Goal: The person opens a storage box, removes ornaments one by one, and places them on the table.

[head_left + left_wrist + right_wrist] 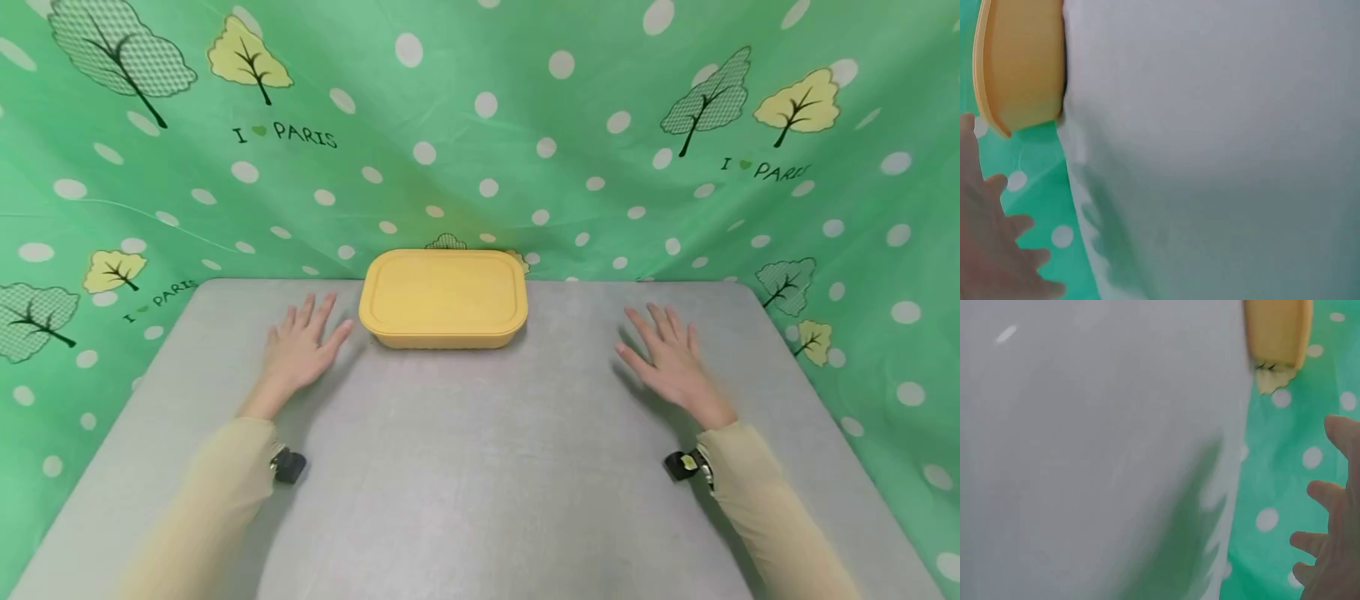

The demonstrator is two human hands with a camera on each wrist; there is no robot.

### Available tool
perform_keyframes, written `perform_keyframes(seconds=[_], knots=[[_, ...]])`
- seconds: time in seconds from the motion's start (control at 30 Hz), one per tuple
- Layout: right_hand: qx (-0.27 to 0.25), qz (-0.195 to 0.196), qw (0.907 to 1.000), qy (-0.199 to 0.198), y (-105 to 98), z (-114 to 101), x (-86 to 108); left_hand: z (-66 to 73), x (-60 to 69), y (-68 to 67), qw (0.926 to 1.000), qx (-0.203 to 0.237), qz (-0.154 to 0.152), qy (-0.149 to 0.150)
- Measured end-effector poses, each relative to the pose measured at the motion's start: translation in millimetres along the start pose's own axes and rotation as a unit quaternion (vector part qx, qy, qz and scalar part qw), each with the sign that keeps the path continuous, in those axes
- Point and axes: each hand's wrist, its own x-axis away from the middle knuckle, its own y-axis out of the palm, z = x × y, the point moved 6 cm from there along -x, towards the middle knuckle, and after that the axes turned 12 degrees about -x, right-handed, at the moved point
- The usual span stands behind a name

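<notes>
Left hand: my left hand [302, 348] is raised over the table with its fingers straight and spread, the thumb angled toward the box; it has hold of nothing.
Right hand: my right hand [672, 360] mirrors it, fingers fanned out and extended, likewise empty.
Yellow box: the yellow box [446, 293] sits between my two hands, just to the right of my left thumb but not touching it, and well apart from my right hand, off to that one's left.
Lid: the rounded yellow lid [450, 287] is on the box, facing up.
Grey table: the grey table [480, 467] lies beneath both my hands, their shadows falling on it.
Green curtain: the dotted green curtain [517, 217] hangs beyond my fingertips, behind the box.
Sleeves: behind each hand I have a beige sleeve [772, 508], with a small black device [681, 466] by the cuff.
</notes>
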Motion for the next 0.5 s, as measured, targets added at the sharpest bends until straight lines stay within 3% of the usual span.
perform_keyframes(seconds=[0.13,0.27,0.37,0.5], knots=[[-0.038,0.016,0.9991,-0.013,11,-17,-12.0,12.4,-16.5,5.8,0.9965,0.077,-0.012,0.030],[-0.057,0.025,0.9976,-0.030,26,-31,-25.9,17.7,-28.2,8.2,0.9854,0.161,-0.020,0.053],[-0.070,0.029,0.9961,-0.044,37,-41,-36.6,16.6,-34.0,10.3,0.9725,0.223,-0.038,0.055],[-0.108,0.034,0.9914,-0.066,48,-58,-51.4,15.8,-39.1,13.0,0.9487,0.305,-0.065,0.054]])
